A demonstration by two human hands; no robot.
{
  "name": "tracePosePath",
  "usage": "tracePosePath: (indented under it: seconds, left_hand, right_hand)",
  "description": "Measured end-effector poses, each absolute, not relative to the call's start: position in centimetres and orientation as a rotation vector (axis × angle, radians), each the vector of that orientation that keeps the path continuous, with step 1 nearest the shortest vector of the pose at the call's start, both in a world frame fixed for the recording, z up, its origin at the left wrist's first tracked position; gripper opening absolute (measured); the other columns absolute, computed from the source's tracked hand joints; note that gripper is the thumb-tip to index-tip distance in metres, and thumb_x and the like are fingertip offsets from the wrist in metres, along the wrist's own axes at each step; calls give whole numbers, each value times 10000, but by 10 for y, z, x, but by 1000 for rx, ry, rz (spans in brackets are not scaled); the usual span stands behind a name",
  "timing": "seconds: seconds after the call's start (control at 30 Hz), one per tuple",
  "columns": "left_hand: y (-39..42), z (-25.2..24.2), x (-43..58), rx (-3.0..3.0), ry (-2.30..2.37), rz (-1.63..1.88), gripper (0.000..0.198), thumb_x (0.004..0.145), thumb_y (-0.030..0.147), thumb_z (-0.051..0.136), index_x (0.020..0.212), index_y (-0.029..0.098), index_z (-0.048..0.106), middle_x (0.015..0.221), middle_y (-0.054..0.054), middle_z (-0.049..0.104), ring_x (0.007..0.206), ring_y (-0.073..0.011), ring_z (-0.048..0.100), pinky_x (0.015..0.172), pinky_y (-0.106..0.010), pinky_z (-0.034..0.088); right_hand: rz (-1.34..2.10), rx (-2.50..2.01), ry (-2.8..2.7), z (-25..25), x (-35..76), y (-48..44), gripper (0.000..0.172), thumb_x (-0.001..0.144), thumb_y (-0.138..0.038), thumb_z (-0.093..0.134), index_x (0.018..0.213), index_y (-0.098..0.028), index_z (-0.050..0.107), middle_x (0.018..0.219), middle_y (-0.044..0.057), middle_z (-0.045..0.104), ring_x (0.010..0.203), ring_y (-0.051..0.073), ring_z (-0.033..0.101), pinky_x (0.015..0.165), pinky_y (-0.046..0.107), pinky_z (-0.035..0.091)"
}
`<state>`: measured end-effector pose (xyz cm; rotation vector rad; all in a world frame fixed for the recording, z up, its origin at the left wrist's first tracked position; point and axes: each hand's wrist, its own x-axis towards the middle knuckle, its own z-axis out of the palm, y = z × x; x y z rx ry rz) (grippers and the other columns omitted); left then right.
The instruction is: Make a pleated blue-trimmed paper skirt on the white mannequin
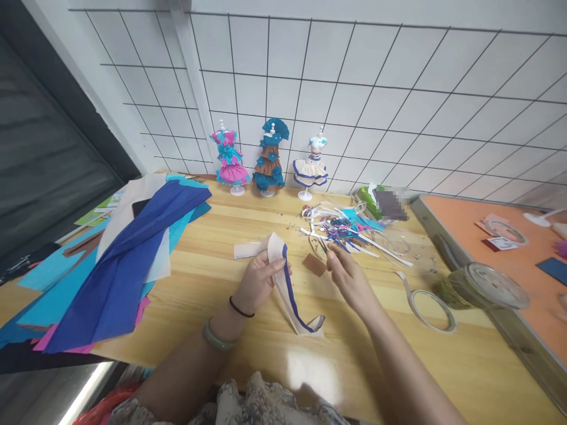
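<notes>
My left hand is closed around a long cream paper strip with a blue edge, which hangs down and curls onto the wooden table. My right hand is to its right, fingers pinched together near a small brown paper piece; what it pinches is too small to make out. A pile of cut paper scraps lies just beyond the right hand.
Three small mannequins in paper dresses stand at the wall. Blue, white and pink crepe sheets cover the left side. A tape roll and a lidded glass jar lie right, beside an orange board.
</notes>
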<state>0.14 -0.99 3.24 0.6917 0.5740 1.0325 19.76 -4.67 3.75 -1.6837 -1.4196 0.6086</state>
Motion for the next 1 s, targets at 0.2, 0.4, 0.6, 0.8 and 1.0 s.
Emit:
tracePosePath:
  seconds: [0.2, 0.4, 0.6, 0.8, 1.0]
  left_hand:
    - [-13, 41, -1, 758, 558, 1024, 313, 633, 226, 774, 874, 136, 596, 652, -10, 658, 556, -108, 599, 543, -212, 470]
    - [-14, 56, -10, 867, 528, 925, 320, 659, 266, 762, 892, 142, 582, 615, -7, 651, 438, -97, 564, 441, -202, 466]
    - [-17, 75, -21, 999, 484, 813, 284, 697, 247, 742, 933, 128, 638, 642, -23, 654, 503, -104, 590, 453, -189, 490]
    - [-15, 79, -8, 1031, 474, 880, 296, 682, 285, 751, 912, 127, 651, 684, -38, 690, 537, -117, 615, 512, -209, 515]
    - [-5, 77, 1, 938, 586, 1152, 342, 680, 301, 751, 954, 128, 640, 775, -46, 717, 619, -132, 650, 567, -214, 516]
  right_hand:
    - [646, -2219, -1628, 19, 257, -90, 435, 854, -451, 442, 1127, -165, 622, 1044, 155, 694, 924, 303, 658, 745, 371, 483]
    - [467, -2396, -1636, -11, 272, -136, 448, 886, -442, 369, 1192, -186, 573, 1068, 141, 675, 925, 300, 655, 761, 383, 493]
    - [66, -2354, -1728, 4, 265, -124, 446, 860, -405, 449, 1141, -112, 634, 1052, 220, 639, 1001, 366, 593, 871, 510, 444]
    - [911, -1679, -1771, 70, 221, -89, 442, 894, -505, 424, 1069, -181, 669, 1147, 114, 653, 1048, 261, 604, 913, 406, 466]
    - [1432, -1364, -1834, 48, 191, -88, 348, 765, -453, 635, 935, -155, 692, 900, 22, 689, 832, 194, 616, 759, 300, 474]
